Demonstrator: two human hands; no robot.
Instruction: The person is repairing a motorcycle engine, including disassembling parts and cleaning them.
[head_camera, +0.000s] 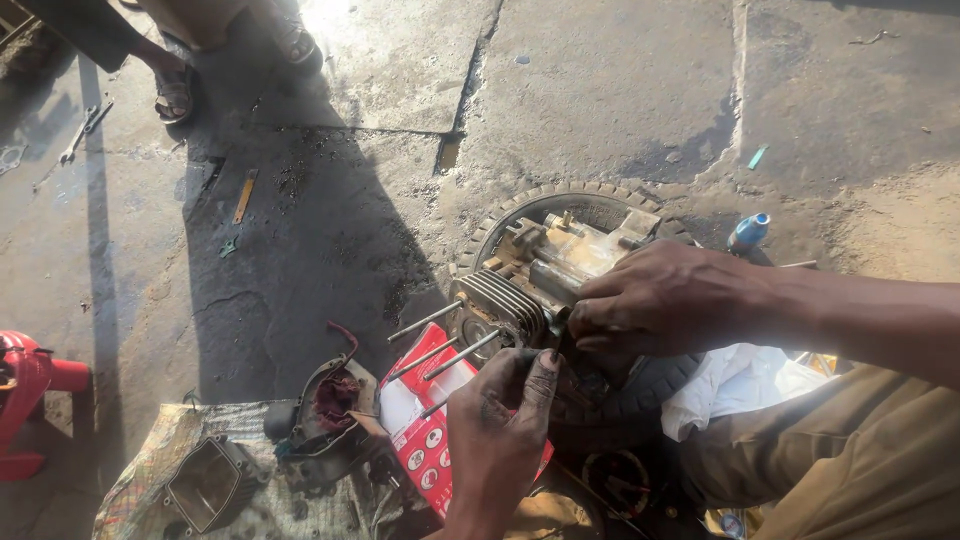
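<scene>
A greasy engine block (545, 275) with cooling fins and several long studs (440, 350) sticking out to the left rests on a small black tyre (640, 385). My right hand (665, 300) comes in from the right and grips the block near the fins. My left hand (500, 430) reaches up from below, fingers closed against the block's lower edge beside the studs. Whether it holds a small part there is hidden.
A finned cylinder part (205, 485) and a dark cover (335, 400) lie on a cloth (150, 450) at lower left, beside a red-and-white box (425, 440). White rag (735, 385) on my lap. Blue-capped bottle (748, 232) behind. Another person's sandalled feet (175, 95), a wrench (80, 135), red object (25, 400) far left.
</scene>
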